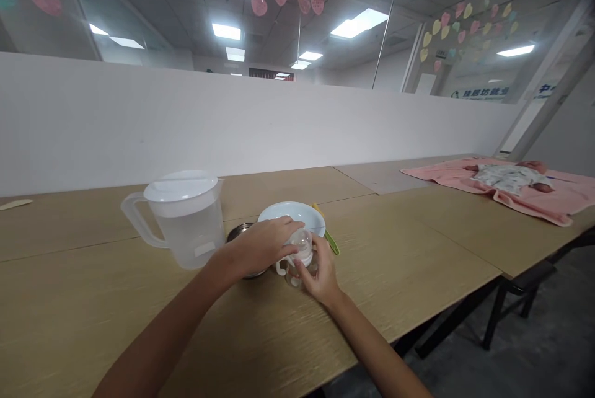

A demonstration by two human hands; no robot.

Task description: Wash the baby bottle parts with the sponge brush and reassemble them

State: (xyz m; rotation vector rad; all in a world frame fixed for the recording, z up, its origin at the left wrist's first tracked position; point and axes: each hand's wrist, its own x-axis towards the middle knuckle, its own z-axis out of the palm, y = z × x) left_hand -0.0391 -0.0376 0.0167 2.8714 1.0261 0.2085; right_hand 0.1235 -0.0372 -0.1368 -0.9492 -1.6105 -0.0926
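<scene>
Both my hands are on a clear baby bottle with a white collar and white side handles, held just above the wooden table or resting on it; I cannot tell which. My left hand reaches over from the left, its fingers around the clear dome-shaped cap. My right hand wraps the collar and upper body from the right. Directly behind the bottle sits a white bowl. A metal bowl is partly hidden under my left forearm. Beside the white bowl lies a green-handled utensil, its kind unclear.
A translucent pitcher with a white lid stands left of my hands. Far right, a baby or baby doll lies on a pink towel. A white partition runs behind the table. Below the right edge is a dark stool.
</scene>
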